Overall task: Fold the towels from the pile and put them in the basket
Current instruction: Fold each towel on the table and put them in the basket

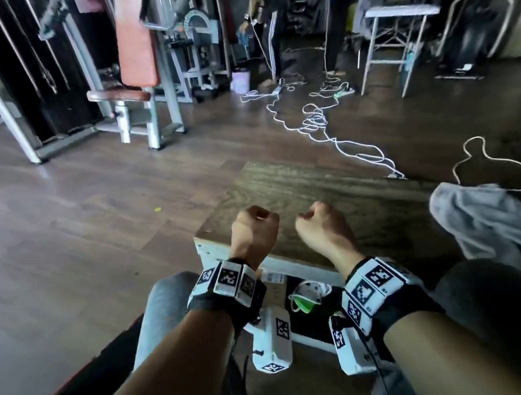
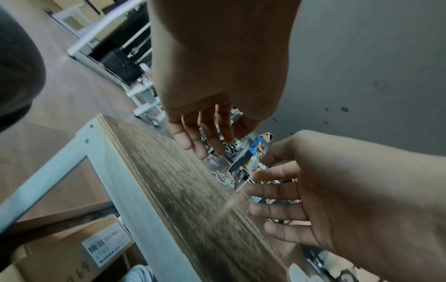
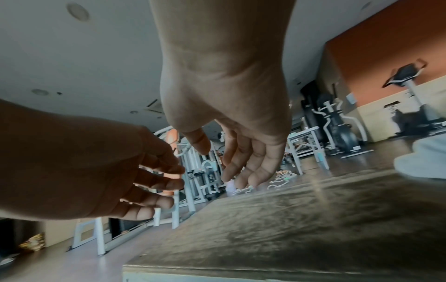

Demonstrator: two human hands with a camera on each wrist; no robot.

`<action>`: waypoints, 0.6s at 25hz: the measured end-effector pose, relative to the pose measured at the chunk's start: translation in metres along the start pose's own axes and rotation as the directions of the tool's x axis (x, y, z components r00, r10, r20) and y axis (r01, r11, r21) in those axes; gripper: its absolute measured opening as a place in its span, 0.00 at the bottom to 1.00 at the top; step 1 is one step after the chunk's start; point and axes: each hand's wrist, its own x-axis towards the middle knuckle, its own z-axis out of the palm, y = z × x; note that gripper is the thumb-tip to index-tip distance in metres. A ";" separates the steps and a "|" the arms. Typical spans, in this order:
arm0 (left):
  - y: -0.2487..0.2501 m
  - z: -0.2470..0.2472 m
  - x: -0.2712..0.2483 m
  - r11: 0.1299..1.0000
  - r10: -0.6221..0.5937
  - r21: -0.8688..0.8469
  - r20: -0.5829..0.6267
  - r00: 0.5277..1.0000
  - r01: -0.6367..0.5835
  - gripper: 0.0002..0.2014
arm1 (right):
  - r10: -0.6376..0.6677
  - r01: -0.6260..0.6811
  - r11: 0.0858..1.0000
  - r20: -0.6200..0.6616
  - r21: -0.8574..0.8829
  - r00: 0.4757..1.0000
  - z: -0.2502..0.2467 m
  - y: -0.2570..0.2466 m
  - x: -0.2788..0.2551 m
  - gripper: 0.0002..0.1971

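Both hands hover over the near left end of the wooden tabletop (image 1: pixel 312 189), holding nothing: left hand (image 1: pixel 254 232) and right hand (image 1: pixel 321 227) loosely curled. A grey towel (image 1: pixel 495 221) lies crumpled at the right. Only the left wrist view shows a labelled cardboard box (image 2: pixel 60 255) underneath.

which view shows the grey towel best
The head view: the grey towel lies crumpled on the table's right side, most of it in frame. The right wrist view catches only a pale blurred edge at far right. The left wrist view does not clearly show it.
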 end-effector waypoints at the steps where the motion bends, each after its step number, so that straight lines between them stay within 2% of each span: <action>1: 0.003 0.012 -0.004 1.000 0.008 0.025 0.046 0.999 -0.009 0.11 | 0.030 -0.030 1.000 -0.016 -0.001 0.999 -0.010 0.012 0.001 0.18; 5: 0.008 0.062 -0.011 0.992 0.016 0.117 0.263 0.965 -0.048 0.12 | 0.122 -0.122 0.992 -0.030 -0.011 0.992 -0.044 0.064 0.002 0.18; 7: 0.012 0.093 -0.014 0.976 0.026 0.192 0.382 0.924 -0.107 0.09 | 0.162 -0.162 0.987 -0.038 -0.001 0.986 -0.058 0.098 0.004 0.18; 10: 0.023 0.143 -0.019 0.946 0.055 0.248 0.510 0.859 -0.207 0.09 | 0.210 -0.209 0.978 -0.055 0.025 0.976 -0.080 0.146 0.008 0.13; 13: 0.032 0.185 -0.030 0.910 0.051 0.301 0.600 0.799 -0.284 0.14 | 0.292 -0.290 0.956 -0.061 0.036 0.955 -0.104 0.190 0.008 0.18; 15: 0.036 0.211 -0.038 0.903 0.047 0.297 0.650 0.758 -0.311 0.14 | 0.320 -0.325 0.945 -0.106 -0.033 0.941 -0.116 0.219 0.006 0.21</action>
